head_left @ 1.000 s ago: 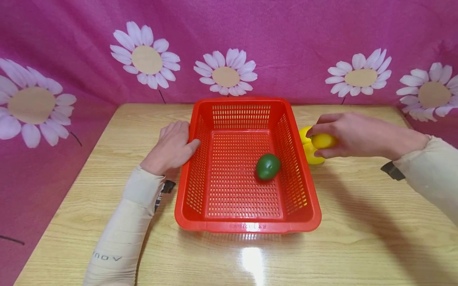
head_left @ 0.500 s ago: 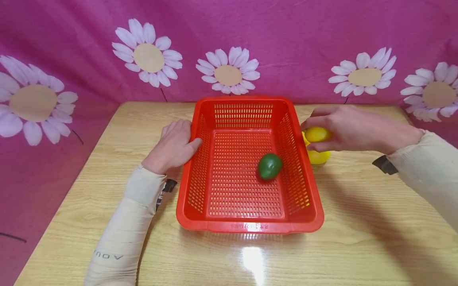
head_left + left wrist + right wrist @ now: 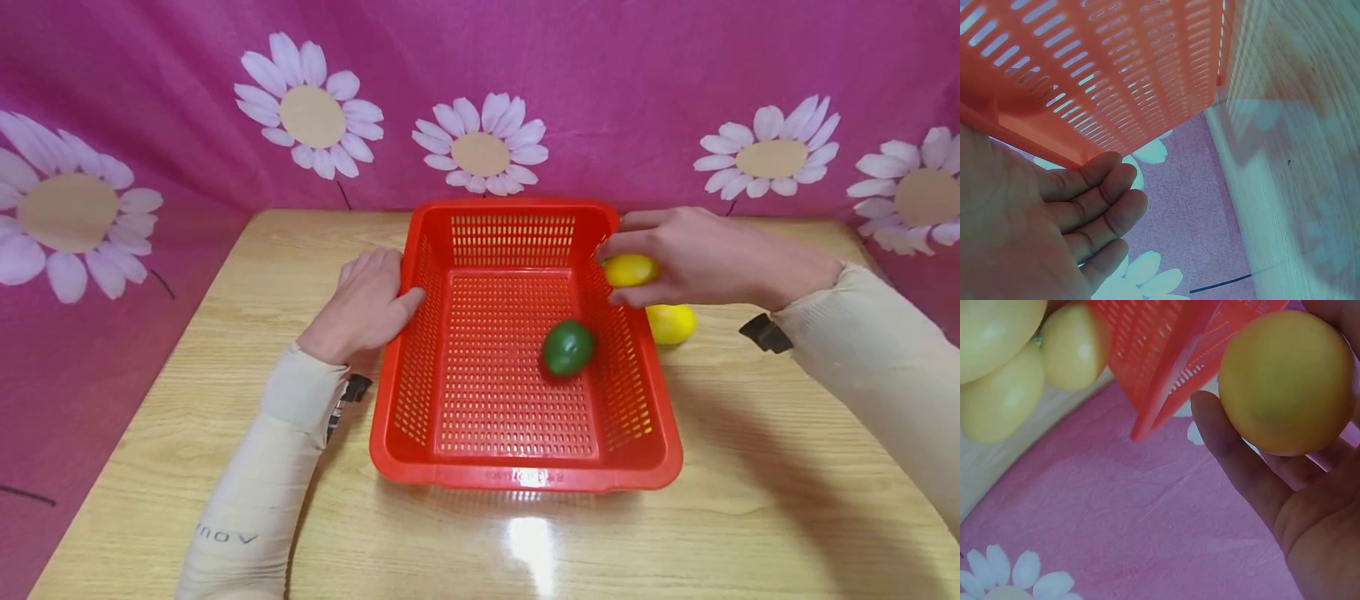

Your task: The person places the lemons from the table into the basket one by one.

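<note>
Right now the right hand [image 3: 690, 254] has its fingers and thumb curled round a yellow lemon [image 3: 630, 270], which it holds in the air above the right rim of the red basket [image 3: 420, 350]. From the right wrist, that lemon [image 3: 1286, 381] sits against the fingers [image 3: 1235, 456], with the basket's rim [image 3: 1166, 381] just beyond the fingertips. Just below and behind the hand, more yellow lemons [image 3: 671, 323] lie on the wooden table [image 3: 750, 500], close outside the basket's right wall; the right wrist view shows three of them [image 3: 997, 394] bunched together. Down inside the basket, near that wall, rests a green lime [image 3: 567, 347]. Across the basket, the left hand [image 3: 363, 304] lies flat with relaxed fingers [image 3: 1097, 206], its thumb touching the left wall.
</note>
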The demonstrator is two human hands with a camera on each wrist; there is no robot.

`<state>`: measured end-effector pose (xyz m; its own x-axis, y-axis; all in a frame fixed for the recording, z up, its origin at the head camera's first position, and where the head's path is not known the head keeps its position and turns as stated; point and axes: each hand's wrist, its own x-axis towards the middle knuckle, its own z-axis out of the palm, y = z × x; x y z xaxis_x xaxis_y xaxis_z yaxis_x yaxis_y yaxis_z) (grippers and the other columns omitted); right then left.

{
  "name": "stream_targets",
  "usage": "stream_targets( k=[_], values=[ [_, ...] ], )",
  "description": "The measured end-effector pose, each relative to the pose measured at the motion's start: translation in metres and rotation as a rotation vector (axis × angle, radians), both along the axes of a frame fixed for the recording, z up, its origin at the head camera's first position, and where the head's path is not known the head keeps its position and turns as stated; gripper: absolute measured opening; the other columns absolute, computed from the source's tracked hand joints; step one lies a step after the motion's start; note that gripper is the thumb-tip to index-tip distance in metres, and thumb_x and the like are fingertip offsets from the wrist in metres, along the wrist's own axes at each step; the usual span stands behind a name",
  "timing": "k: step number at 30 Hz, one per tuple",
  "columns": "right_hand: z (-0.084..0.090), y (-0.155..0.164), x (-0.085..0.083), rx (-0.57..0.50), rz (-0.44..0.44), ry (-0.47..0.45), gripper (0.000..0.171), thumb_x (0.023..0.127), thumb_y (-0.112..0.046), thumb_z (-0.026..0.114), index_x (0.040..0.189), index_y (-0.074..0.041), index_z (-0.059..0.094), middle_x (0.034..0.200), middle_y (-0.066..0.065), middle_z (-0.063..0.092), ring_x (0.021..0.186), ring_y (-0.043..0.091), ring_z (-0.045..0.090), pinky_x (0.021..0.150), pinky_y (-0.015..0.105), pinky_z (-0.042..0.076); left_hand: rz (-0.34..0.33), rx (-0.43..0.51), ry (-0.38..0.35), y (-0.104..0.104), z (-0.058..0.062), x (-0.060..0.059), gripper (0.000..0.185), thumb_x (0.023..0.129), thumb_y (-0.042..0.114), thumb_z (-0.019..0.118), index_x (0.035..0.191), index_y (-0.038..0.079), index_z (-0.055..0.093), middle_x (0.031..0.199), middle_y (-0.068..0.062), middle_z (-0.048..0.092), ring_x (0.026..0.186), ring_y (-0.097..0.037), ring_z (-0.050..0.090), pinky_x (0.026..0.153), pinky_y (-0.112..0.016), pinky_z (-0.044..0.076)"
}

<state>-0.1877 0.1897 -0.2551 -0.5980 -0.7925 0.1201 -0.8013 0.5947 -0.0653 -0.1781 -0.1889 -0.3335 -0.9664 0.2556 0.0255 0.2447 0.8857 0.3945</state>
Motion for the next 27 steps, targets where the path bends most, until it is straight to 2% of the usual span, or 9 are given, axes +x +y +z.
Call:
stream_targets(
  k=[8,14,19,27],
  values=[
    [-0.002,-0.014,-0.007,0.030,-0.033,-0.068,0.037,0.086,-0.031,0.083,0.119,-0.017,0.073,0.111,0.002,0.069,0.088,0.017,0.062,0.080,0.036,0.057,-0.003,-0.006,0.001,-0.001,0.001,-0.001,0.032,0.098,0.031,0.047,0.112,0.003,0.052,0.102,-0.012,0.053,0.103,-0.030,0.045,0.097,-0.046,0.033],
    [-0.007,-0.025,-0.010,0.015,-0.009,-0.123,0.038,0.087,-0.032,0.082,0.122,-0.019,0.073,0.113,0.001,0.069,0.089,0.015,0.062,0.080,0.037,0.055,-0.002,-0.007,-0.005,-0.001,0.000,0.000,0.032,0.097,0.031,0.048,0.111,0.003,0.052,0.102,-0.012,0.053,0.102,-0.030,0.045,0.095,-0.045,0.033],
    [-0.011,-0.034,-0.013,0.023,-0.023,-0.168,0.038,0.088,-0.032,0.080,0.123,-0.020,0.072,0.118,0.002,0.069,0.093,0.017,0.064,0.084,0.039,0.057,-0.003,-0.006,-0.004,-0.002,0.000,0.000,0.033,0.097,0.032,0.048,0.112,0.003,0.052,0.103,-0.012,0.053,0.102,-0.030,0.045,0.094,-0.045,0.033],
    [-0.022,-0.048,-0.022,0.031,0.009,-0.157,0.038,0.089,-0.032,0.078,0.123,-0.017,0.072,0.121,0.005,0.070,0.098,0.019,0.065,0.089,0.041,0.057,-0.003,-0.012,-0.002,-0.001,0.000,-0.001,0.033,0.098,0.032,0.048,0.113,0.003,0.052,0.104,-0.012,0.053,0.104,-0.030,0.046,0.097,-0.046,0.034]
  ],
)
